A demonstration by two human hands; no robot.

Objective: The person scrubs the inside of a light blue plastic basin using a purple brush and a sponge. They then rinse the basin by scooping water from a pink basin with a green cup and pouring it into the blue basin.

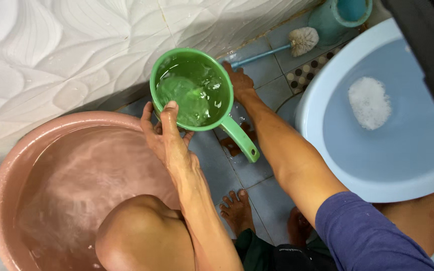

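Note:
A green plastic scoop point(192, 90) with a short handle is held up over the tiled floor and has water swirling inside. My left hand point(164, 135) grips its near rim, thumb hooked over the edge. My right hand point(239, 83) holds the far rim from behind. A large pink basin point(11, 170) of rippling water sits below left, beside my knee. A light blue basin point(327, 80) of water with a patch of white foam stands at the right.
A white patterned tile wall point(66, 45) runs along the back. A white-headed brush with a blue handle point(297, 42) and a teal bucket point(335, 17) lie at the far right. My bare feet point(237, 208) rest on the wet grey floor tiles point(257, 170).

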